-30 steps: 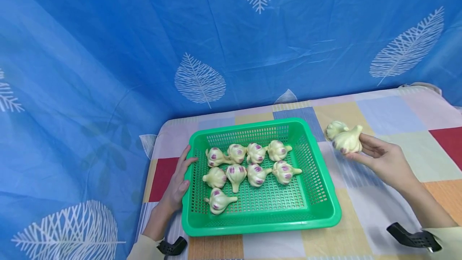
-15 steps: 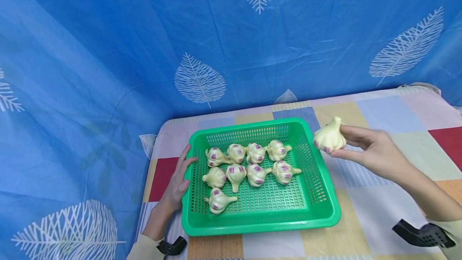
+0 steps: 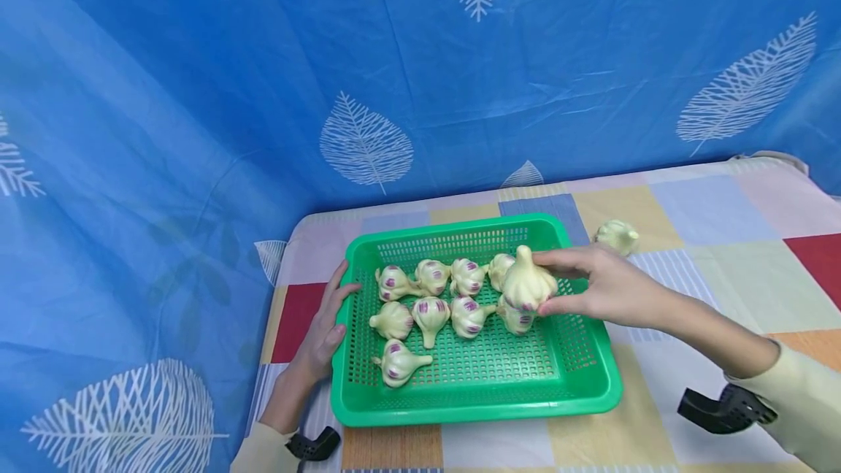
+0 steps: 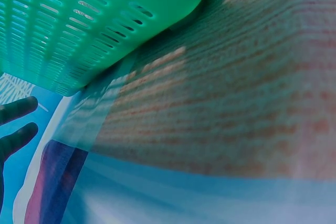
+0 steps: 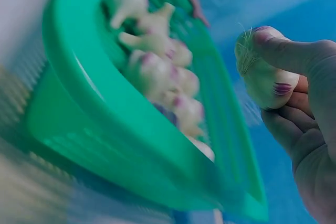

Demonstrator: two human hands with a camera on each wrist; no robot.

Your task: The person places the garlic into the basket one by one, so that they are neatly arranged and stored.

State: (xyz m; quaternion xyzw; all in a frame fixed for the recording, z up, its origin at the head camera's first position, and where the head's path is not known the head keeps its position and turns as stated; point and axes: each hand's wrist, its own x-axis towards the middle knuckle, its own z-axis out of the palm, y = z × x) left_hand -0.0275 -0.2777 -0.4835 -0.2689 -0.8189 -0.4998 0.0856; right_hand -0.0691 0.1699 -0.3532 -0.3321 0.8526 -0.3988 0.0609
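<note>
A garlic bulb [image 3: 528,282] with faint purple streaks is pinched between the thumb and fingers of my right hand [image 3: 601,287], over the right part of a green plastic basket [image 3: 473,420]. In the right wrist view the same bulb shows its root hairs and stem side. Several garlic bulbs [image 3: 430,318] lie in rows in the basket, two of them partly covered by the held one. My left hand [image 3: 322,327] rests at the basket's left rim, fingers fairly straight over it. Only two dark fingertips [image 4: 18,135] of it show in the left wrist view.
One more garlic bulb [image 3: 617,236] lies on the checked tablecloth [image 3: 742,276], right of the basket and behind my right hand. A blue curtain [image 3: 460,130] with white leaf prints hangs at the back and left.
My right hand has carried the garlic bulb leftward from the tablecloth on the right to above the basket. The loose bulb behind stays put. My left hand has not moved.
</note>
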